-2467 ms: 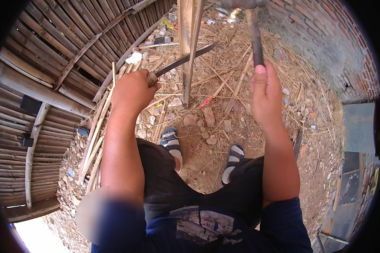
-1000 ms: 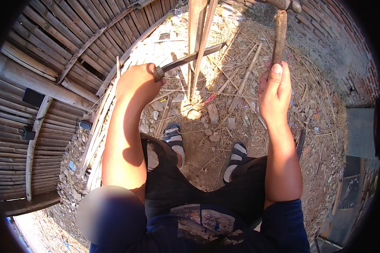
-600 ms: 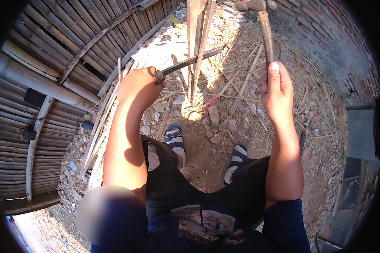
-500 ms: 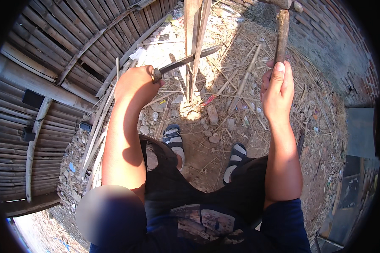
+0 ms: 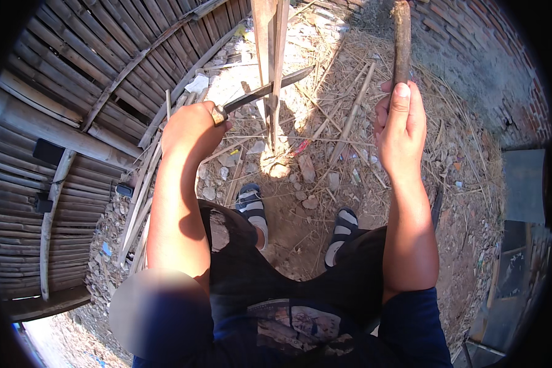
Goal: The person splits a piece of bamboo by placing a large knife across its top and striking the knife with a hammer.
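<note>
My left hand [image 5: 192, 136] is closed around the handle of a machete [image 5: 249, 98], whose dark blade points up and to the right. The blade crosses a tall upright wooden pole [image 5: 264, 43], split lengthwise into two pieces, and appears to sit in the split. The pole's foot stands on a pale stone-like lump [image 5: 279, 170] on the ground. On the right, my right hand [image 5: 401, 126] grips the wooden handle of a hammer [image 5: 402, 46], raised level with the pole's upper part. The hammer's head lies beyond the upper edge of the picture.
A bamboo-slat wall [image 5: 92, 67] bends along the left, with long bamboo strips [image 5: 142, 202] lying at its base. Straw, stones and a loose stick [image 5: 356, 107] litter the ground. A brick wall [image 5: 472, 67] stands on the right. My sandalled feet [image 5: 251, 205] flank the pole's near side.
The pole, the machete and my left hand have shifted slightly left. The hammer has moved a little up and left, and its head has left the picture.
</note>
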`<action>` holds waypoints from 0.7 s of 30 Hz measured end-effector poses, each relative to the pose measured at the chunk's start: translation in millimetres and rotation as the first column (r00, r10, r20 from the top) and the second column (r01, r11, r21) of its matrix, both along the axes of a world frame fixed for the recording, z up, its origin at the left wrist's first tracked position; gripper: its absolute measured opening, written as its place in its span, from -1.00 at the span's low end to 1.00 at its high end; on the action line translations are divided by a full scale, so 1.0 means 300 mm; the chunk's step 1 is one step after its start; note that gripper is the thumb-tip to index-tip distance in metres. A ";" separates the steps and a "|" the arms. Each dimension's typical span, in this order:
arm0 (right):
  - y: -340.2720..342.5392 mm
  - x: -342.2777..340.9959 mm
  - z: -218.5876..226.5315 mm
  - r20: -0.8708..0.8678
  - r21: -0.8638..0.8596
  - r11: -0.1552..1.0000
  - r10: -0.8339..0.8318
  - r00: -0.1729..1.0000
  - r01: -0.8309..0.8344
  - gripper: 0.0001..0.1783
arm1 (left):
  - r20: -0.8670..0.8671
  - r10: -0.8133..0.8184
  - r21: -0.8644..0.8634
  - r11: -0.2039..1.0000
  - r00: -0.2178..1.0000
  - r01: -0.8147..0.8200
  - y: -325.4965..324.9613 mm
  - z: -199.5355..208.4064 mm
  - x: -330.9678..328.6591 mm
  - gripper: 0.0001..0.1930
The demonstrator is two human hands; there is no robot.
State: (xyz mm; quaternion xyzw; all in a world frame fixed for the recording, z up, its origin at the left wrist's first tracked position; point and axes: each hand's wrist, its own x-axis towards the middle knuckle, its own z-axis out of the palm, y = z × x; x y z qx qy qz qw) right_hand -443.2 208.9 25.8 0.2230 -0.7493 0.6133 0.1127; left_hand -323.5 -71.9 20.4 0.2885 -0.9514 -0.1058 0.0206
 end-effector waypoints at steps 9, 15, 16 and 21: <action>-0.050 -0.043 -0.219 0.191 0.665 0.733 0.015 0.981 -0.141 -0.57 | 0.088 -0.027 -0.023 0.999 0.996 0.029 0.040 0.028 -0.010 -0.59; -0.003 -0.033 -0.078 0.051 0.332 0.943 0.000 0.999 -0.017 -0.55 | 0.010 -0.023 0.009 1.000 1.000 0.022 -0.009 0.000 0.012 -0.62; 0.003 -0.030 -0.052 0.030 0.248 0.969 -0.013 0.999 0.006 -0.56 | 0.006 -0.015 0.008 1.000 1.000 0.015 -0.014 -0.002 0.008 -0.62; -0.002 -0.026 -0.128 -0.038 0.403 0.913 -0.051 0.998 0.062 -0.64 | 0.066 -0.016 0.000 1.000 0.998 0.016 0.013 0.021 -0.005 -0.59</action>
